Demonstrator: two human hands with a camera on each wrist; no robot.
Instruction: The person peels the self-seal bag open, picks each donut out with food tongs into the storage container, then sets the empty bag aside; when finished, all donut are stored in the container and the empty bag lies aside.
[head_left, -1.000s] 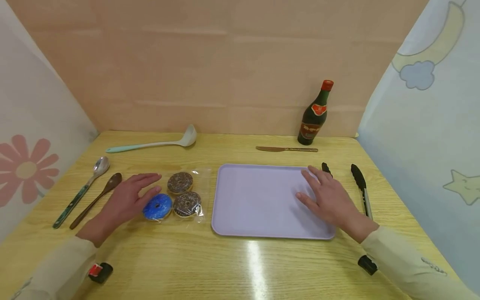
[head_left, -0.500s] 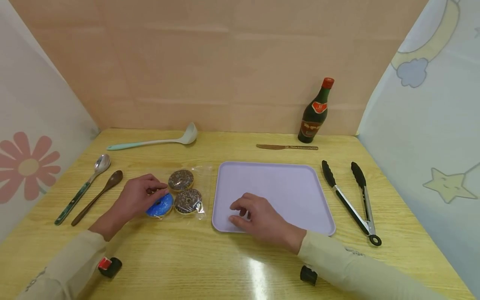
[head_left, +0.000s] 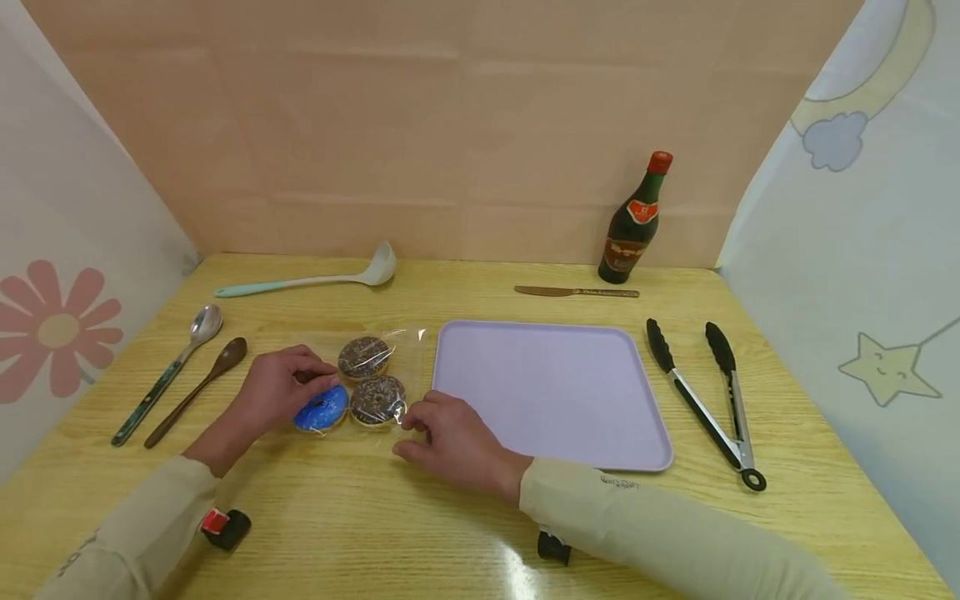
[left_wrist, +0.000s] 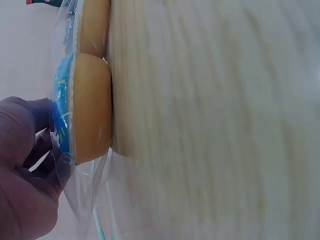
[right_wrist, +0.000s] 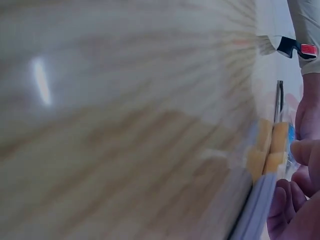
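Note:
Three doughnuts lie inside a clear plastic bag (head_left: 412, 354) on the table: a blue-iced doughnut (head_left: 321, 410) and two dark brown ones, such as the front brown doughnut (head_left: 378, 401). My left hand (head_left: 281, 387) is over the bag's left side, its bent fingers and thumb pinching the film by the blue doughnut. From the left wrist, that doughnut (left_wrist: 91, 107) shows side-on within the film. My right hand (head_left: 453, 442) hovers with loosely bent fingers at the bag's right edge, thumb and fingertips apart. Whether its fingertips touch the film, I cannot tell.
A lilac tray (head_left: 551, 392) lies right of the bag, partly behind my right hand. Tongs (head_left: 708, 417) lie farther right. Behind are a knife (head_left: 576, 292), a dark bottle (head_left: 630, 225) and a ladle (head_left: 322, 277). A metal spoon (head_left: 168, 375) and wooden spoon (head_left: 197, 392) lie left.
My right hand has swept left from over the tray's right side to the bag's right edge. My left hand has lowered onto the bag, its fingers bending in. The doughnuts have hardly moved.

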